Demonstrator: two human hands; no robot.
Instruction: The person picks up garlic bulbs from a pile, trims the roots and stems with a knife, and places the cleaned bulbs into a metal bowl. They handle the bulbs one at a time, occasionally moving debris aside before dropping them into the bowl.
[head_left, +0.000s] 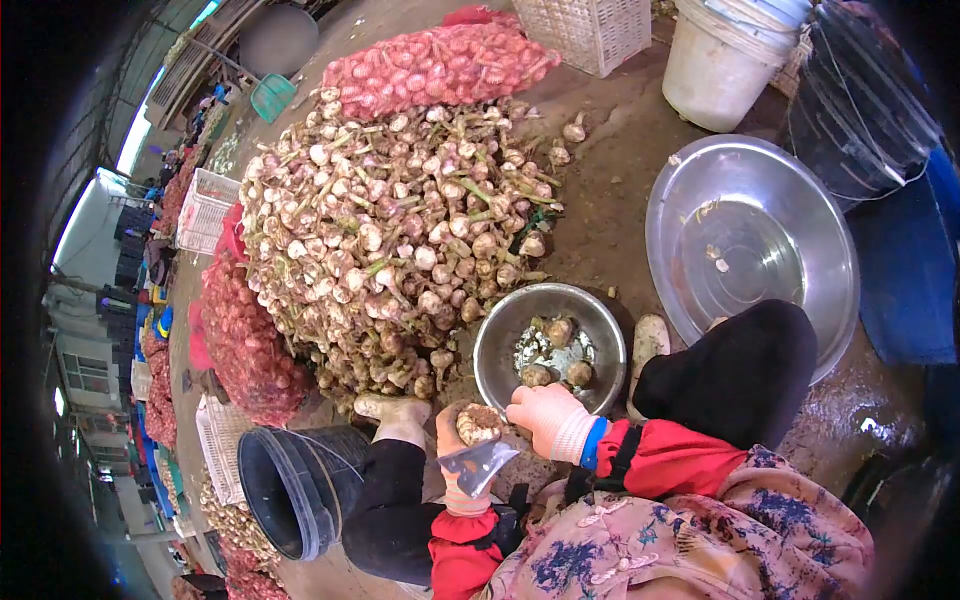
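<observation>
Pink-gloved left hand (449,440), fingers grasping garlic bulb (478,423), root end up, right hand (546,420) grip unclear

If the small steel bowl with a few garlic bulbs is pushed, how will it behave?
The small steel bowl looks thin and holds only a few garlic bulbs, so it is probably light. Its rounded base may rock or slide, and the bulbs would likely roll inside.
</observation>
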